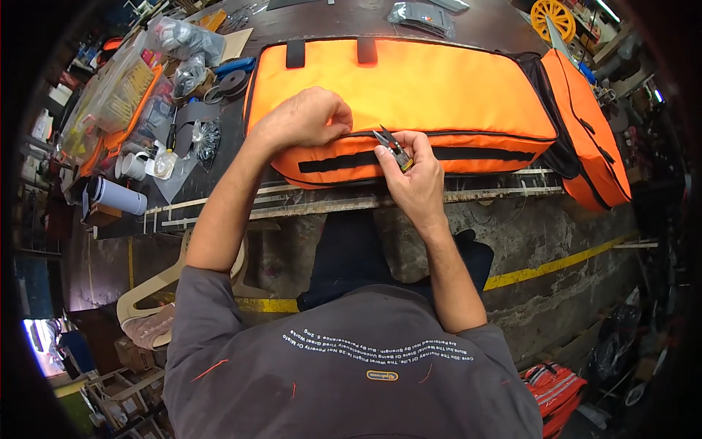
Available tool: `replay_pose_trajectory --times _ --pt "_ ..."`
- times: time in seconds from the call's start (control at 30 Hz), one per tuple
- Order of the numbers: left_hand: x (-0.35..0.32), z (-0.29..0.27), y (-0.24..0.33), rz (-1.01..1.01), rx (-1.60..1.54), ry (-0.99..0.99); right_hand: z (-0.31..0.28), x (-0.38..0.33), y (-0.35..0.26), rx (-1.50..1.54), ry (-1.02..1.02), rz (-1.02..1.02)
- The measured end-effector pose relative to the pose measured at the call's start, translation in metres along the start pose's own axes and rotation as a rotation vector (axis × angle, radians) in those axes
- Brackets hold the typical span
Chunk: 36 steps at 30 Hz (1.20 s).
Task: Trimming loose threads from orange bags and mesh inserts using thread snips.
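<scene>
White printed lettering [380, 350], several lines, upside down across grey T-shirt [329, 406]; small orange-bordered logo [382, 375] near it.

Black-trimmed orange bag [439, 88] lies on a dark table [486, 22]; thread snips [397, 152], blades apparently parted, slant at its near side.

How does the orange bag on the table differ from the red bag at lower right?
The orange bag lies on the table; the red bag is lower down. The orange bag has a black strip; the red bag shows pale stripes. The left hand and right hand are by the orange bag, far from the red bag. Both bags are brightly coloured.
</scene>
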<state>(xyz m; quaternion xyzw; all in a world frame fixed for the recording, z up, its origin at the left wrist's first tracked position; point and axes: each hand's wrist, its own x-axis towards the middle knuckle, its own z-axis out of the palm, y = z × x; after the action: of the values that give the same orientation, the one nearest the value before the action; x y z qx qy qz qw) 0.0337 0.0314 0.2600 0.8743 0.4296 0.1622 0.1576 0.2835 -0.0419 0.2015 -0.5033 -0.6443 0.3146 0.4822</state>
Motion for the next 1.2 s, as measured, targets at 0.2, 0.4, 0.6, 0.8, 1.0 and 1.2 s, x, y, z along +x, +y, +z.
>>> replay_pose_trajectory --times 0.2,0.4,0.6,0.8,1.0,1.2 --pt "0.012 -0.003 -0.001 0.036 -0.029 -0.103 -0.003 -0.001 -0.004 -0.086 0.033 -0.057" --pt "-0.005 0.006 -0.02 -0.014 -0.336 -0.063 0.006 0.003 0.002 -0.102 0.025 -0.221" --pt "-0.006 0.009 -0.023 -0.061 -0.449 -0.092 0.023 0.012 -0.007 -0.1 0.028 -0.22" --pt "-0.007 0.01 -0.02 -0.072 -0.443 -0.088 0.028 0.019 -0.014 -0.204 -0.047 -0.184" --pt "-0.007 0.01 -0.021 -0.046 -0.42 -0.083 0.028 0.024 -0.021 -0.31 -0.096 -0.138" --pt "-0.032 -0.011 -0.023 -0.151 -0.748 0.212 0.022 0.013 -0.017 -0.163 -0.015 -0.215"
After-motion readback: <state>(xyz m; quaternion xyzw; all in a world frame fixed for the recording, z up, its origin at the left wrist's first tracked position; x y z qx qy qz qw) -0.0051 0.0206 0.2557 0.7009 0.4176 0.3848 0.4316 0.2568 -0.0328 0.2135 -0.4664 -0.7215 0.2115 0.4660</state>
